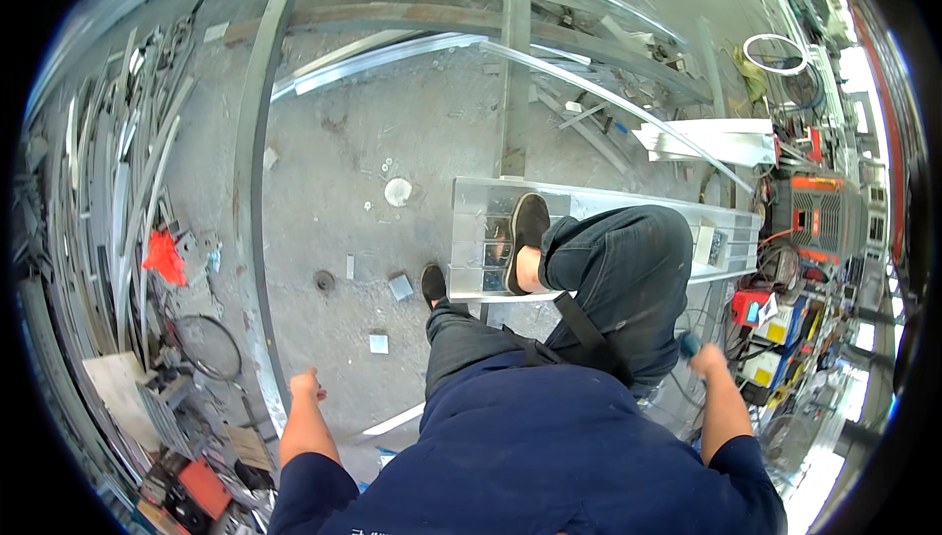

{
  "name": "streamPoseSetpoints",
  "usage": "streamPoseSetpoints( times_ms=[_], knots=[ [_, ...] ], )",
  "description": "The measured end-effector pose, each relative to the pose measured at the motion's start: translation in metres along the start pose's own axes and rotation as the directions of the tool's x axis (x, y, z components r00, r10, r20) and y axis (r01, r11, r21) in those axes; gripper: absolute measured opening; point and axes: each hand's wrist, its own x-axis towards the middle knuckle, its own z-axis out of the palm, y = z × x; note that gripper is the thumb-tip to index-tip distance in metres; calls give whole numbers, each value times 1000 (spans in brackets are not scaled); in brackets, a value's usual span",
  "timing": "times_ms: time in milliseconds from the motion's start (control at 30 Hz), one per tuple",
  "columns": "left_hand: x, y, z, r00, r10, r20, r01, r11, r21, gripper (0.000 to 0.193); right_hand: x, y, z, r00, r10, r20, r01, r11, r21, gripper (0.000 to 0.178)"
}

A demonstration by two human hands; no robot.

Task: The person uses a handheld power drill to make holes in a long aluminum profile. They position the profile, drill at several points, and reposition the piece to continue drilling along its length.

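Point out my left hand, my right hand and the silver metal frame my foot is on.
left hand (306,385), head view, back of the hand.
right hand (706,358), head view, knuckles.
silver metal frame (608,203), head view, top rail.

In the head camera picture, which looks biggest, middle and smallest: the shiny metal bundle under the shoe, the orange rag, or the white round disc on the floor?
1. Shiny metal bundle, by far the largest.
2. Orange rag.
3. White disc, smallest.
The fisheye bends things near the rim, so the rag's look is a bit unsure.

A metal workshop — aluminium profiles (108,172) strewn over a concrete floor (392,133), power tools (814,216) alongside.
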Motion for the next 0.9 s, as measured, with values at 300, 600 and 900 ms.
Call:
streamPoseSetpoints(
  times_ms=[300, 600, 900],
  knots=[
    [-77, 125, 122, 803, 453, 387, -516, 854, 72, 25, -101, 111, 210, 910, 101, 403, -222, 938, 267, 30],
    [-143, 180, 158, 548, 637, 542, -821, 536, 199, 27, -136, 127, 269, 938, 197, 284, -299, 875, 381, 31],
    [-90, 100, 127, 869, 376, 323, -487, 771, 411, 13, -146, 122, 313, 860, 132, 494, -421, 730, 538, 31]
  ],
)
